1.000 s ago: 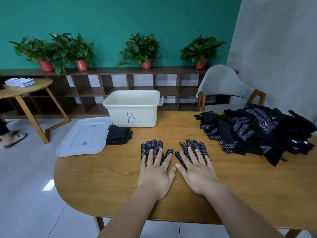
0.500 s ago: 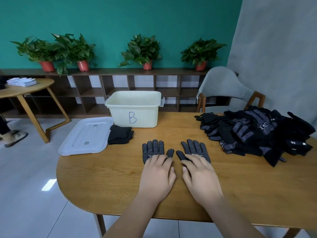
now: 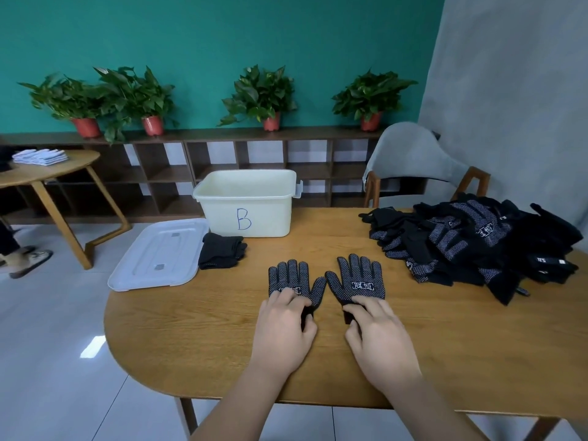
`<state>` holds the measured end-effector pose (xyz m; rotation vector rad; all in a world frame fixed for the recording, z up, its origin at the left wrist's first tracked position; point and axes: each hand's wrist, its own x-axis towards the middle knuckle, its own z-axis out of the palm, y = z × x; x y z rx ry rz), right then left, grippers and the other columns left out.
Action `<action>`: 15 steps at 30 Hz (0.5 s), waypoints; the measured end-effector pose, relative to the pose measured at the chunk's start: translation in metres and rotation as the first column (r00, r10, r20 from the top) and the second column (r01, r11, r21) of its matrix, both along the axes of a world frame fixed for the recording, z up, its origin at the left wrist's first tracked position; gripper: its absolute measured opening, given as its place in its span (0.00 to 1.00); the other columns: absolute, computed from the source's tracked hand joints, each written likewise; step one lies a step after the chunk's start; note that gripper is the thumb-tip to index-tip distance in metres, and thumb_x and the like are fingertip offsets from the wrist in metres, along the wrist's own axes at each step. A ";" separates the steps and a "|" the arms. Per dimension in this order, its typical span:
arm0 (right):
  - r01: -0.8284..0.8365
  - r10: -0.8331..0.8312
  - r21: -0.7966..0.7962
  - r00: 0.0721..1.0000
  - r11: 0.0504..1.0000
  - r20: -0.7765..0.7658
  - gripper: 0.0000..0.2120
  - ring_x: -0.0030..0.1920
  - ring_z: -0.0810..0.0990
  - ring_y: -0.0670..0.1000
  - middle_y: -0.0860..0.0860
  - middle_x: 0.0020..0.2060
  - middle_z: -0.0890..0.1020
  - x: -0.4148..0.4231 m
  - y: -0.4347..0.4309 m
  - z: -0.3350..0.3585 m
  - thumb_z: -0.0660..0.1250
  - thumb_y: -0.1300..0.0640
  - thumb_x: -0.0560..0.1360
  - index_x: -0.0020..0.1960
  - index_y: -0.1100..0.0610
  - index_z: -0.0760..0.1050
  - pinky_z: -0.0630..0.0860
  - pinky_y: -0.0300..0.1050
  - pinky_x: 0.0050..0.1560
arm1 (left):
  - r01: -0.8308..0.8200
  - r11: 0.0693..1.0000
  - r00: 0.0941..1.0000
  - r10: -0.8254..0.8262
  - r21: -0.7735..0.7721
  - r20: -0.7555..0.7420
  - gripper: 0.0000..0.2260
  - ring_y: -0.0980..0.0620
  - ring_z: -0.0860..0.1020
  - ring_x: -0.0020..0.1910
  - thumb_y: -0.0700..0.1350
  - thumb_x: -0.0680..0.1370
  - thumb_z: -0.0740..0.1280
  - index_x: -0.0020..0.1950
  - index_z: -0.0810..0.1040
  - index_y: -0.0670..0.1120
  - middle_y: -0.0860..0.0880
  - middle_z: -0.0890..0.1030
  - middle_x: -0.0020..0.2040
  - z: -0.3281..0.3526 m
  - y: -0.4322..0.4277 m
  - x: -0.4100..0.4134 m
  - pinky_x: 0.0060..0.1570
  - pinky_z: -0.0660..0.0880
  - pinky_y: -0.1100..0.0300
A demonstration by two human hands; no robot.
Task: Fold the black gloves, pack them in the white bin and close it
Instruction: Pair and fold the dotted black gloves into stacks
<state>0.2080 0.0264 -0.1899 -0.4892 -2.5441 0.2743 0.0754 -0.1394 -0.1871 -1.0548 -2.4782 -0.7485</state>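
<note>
While your left hand grips the cuff of the left glove, your right hand grips the cuff of the right glove. Both gloves lie flat on the table. Farther, a folded pair lies beside the lid. The white bin stands open behind, and the loose pile is at the right.
</note>
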 end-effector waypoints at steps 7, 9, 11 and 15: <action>0.026 -0.026 0.011 1.000 1.000 -0.015 0.07 0.57 0.76 0.48 0.41 0.54 0.79 0.001 0.000 0.000 0.68 0.55 0.77 0.54 0.49 0.83 0.77 0.48 0.54 | -0.030 0.999 0.995 0.033 -0.033 0.093 0.06 0.56 0.75 0.51 0.54 0.78 0.68 0.52 0.83 0.57 0.61 0.76 0.48 0.005 0.002 -0.003 0.52 0.70 0.56; 0.024 -0.024 0.008 0.999 1.000 -0.034 0.06 0.56 0.76 0.49 0.41 0.53 0.78 0.002 -0.001 0.001 0.69 0.54 0.77 0.53 0.49 0.83 0.76 0.48 0.53 | -0.040 0.999 0.993 0.043 -0.034 0.113 0.03 0.58 0.76 0.49 0.53 0.78 0.68 0.49 0.82 0.59 0.61 0.76 0.45 0.009 0.002 -0.002 0.52 0.69 0.56; 0.010 -0.010 0.010 0.999 1.000 -0.052 0.06 0.58 0.76 0.49 0.41 0.53 0.78 0.002 -0.001 0.003 0.69 0.51 0.79 0.53 0.48 0.82 0.75 0.48 0.54 | -0.049 0.999 0.985 0.046 0.018 0.164 0.02 0.60 0.76 0.45 0.52 0.78 0.69 0.47 0.81 0.59 0.61 0.78 0.41 0.013 0.001 0.001 0.52 0.70 0.57; -0.049 0.047 -0.025 0.998 0.999 -0.052 0.18 0.63 0.73 0.46 0.39 0.57 0.79 0.003 -0.002 0.011 0.59 0.38 0.83 0.58 0.45 0.82 0.74 0.49 0.58 | -0.041 0.945 0.922 -0.089 0.325 0.376 0.05 0.57 0.79 0.36 0.47 0.77 0.73 0.44 0.82 0.57 0.60 0.82 0.38 0.022 0.010 0.017 0.43 0.76 0.61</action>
